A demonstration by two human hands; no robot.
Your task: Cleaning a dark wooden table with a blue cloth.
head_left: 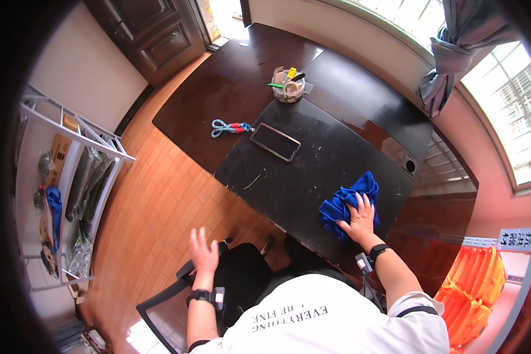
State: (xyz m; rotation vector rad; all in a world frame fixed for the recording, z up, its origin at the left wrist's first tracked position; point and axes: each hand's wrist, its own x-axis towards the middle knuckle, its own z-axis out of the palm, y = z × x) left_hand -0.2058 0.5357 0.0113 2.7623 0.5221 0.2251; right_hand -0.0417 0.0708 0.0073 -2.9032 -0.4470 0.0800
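Observation:
On the near right part of the dark table [312, 183] lies a crumpled blue cloth [367, 184]. My right hand [360, 222] rests on it from above, palm down with the fingers stretched out and the thumb apart. In the air off the table's near edge is my left hand [204, 252], fingers spread and holding nothing, beside the black chair. Farther off on the tabletop lies a phone with a dark screen [275, 141], a blue and red cord [230, 128] attached at its corner. Beyond the phone stands a clear round tub [288, 94] of small items.
A black office chair [242, 274] stands close by my left arm. At the left is a white metal shelf [109, 147] with bagged goods. Orange life vests [469, 295] hang at the lower right. A round socket [409, 165] is set in the table's right side.

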